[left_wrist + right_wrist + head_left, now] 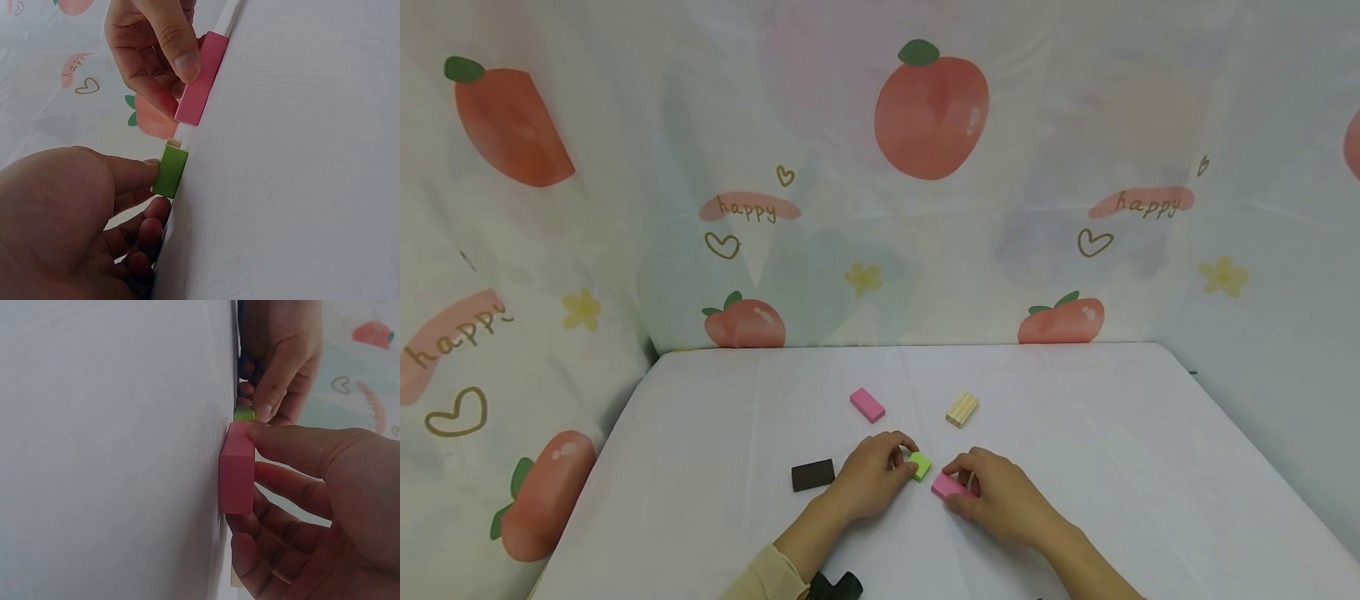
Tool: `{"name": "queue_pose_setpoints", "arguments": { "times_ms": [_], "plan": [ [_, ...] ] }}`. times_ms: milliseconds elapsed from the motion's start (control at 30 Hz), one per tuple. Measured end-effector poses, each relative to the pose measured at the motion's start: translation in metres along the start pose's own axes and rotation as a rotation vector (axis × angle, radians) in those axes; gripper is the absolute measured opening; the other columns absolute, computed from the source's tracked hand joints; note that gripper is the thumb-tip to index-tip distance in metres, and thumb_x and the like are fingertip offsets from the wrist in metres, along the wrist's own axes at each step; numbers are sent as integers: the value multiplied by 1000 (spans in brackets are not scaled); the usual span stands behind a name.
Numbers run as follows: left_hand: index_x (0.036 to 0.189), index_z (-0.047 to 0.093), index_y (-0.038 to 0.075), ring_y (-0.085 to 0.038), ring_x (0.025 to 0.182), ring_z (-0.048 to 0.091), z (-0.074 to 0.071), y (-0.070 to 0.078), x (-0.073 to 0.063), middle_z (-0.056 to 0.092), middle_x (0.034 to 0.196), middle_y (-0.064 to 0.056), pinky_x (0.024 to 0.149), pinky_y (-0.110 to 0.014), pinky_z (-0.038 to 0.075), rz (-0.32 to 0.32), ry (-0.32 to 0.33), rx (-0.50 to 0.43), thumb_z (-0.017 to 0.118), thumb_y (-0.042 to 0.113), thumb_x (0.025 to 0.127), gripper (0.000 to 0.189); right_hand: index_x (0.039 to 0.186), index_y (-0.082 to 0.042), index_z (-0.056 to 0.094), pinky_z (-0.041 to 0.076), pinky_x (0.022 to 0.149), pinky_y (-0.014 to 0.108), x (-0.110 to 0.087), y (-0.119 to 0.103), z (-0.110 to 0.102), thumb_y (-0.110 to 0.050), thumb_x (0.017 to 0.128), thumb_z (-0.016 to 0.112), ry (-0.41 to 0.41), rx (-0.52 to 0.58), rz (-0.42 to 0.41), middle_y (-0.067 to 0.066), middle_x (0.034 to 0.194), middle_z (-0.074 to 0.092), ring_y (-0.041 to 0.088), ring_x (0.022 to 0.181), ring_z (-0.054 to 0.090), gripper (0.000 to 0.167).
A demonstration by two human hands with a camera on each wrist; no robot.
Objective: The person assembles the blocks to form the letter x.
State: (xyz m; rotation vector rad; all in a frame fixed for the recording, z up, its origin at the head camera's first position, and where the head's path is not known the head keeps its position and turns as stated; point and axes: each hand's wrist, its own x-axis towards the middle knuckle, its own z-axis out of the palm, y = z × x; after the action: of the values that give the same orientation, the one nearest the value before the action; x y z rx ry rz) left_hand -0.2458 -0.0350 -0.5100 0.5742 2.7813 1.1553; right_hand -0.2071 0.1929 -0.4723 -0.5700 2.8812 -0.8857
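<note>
Near the middle of the white table [700,533], my left hand [872,475] pinches a small green block [921,467] between thumb and fingers. Just to its right, my right hand [1003,498] grips a pink block [950,486], its thumb on the near side. A narrow gap separates the two blocks in the head view. In the left wrist view the green block [170,172] is down at the tabletop, below the longer pink block [205,78]. The right wrist view shows the pink block [237,481] end-on, partly covering the green one [244,414].
A dark brown block [812,475] lies left of my left hand. Farther back are another pink block [867,405] and a pale wooden block [962,410] with lengthwise lines. Black gear [837,587] shows by the left wrist. Fruit-printed cloth [925,250] hangs behind the table.
</note>
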Motion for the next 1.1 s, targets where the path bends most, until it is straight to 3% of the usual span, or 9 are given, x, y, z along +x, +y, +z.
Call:
{"name": "queue_pose_setpoints", "arguments": {
  "times_ms": [1100],
  "plan": [
    [116, 70, 22, -6, 76, 47, -3, 3, -1, 54, 82, 10, 66, -23, 38, -10, -10, -6, 69, 26, 100, 17, 110, -18, 75, 43, 66, 21, 6, -1, 5, -21, 86, 84, 24, -20, -12, -13, 87, 58, -2, 72, 49, 26]
  ]
}}
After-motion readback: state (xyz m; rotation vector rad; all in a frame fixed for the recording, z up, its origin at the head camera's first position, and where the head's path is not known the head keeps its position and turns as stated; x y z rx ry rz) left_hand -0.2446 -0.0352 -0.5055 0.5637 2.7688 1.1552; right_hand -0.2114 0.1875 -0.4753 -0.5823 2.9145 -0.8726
